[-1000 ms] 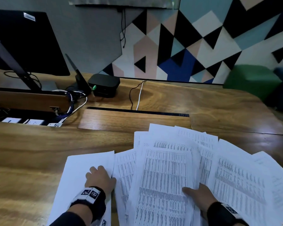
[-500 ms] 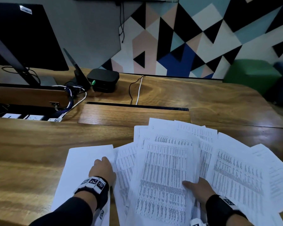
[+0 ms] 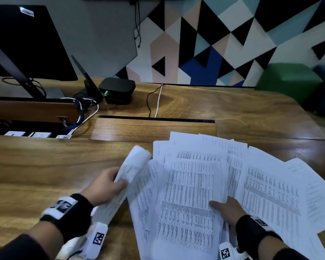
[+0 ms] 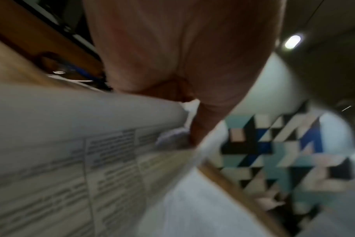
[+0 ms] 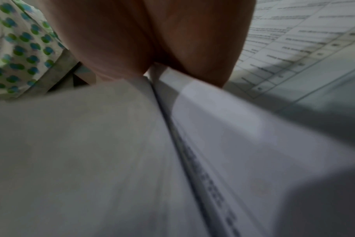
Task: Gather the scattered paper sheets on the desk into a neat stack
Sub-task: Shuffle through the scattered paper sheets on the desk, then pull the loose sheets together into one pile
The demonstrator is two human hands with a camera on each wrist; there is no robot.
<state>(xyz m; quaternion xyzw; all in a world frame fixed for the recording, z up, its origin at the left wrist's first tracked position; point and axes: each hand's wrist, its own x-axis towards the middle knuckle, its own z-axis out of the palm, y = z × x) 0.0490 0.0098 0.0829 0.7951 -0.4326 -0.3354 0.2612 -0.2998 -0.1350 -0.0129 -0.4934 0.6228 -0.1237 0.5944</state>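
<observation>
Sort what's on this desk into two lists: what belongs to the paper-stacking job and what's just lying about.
Part of the job:
- curled sheet, gripped by the left hand
- fanned printed sheets, thumb of the right hand on top
- outlying sheets at right

Lying about:
- monitor
- black box
- cables
- power sockets

You're in an office. A wooden desk (image 3: 233, 109) carries a monitor (image 3: 26, 44) far left, a cable tray with power sockets (image 3: 26, 134), and printed sheets (image 3: 191, 194) near you.

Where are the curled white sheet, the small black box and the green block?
Curled white paper sheet (image 3: 133, 166): head view, its lifted middle.
Small black plastic box (image 3: 117, 88): head view, top face.
Green cube-shaped block (image 3: 287, 79): head view, front face.
</observation>
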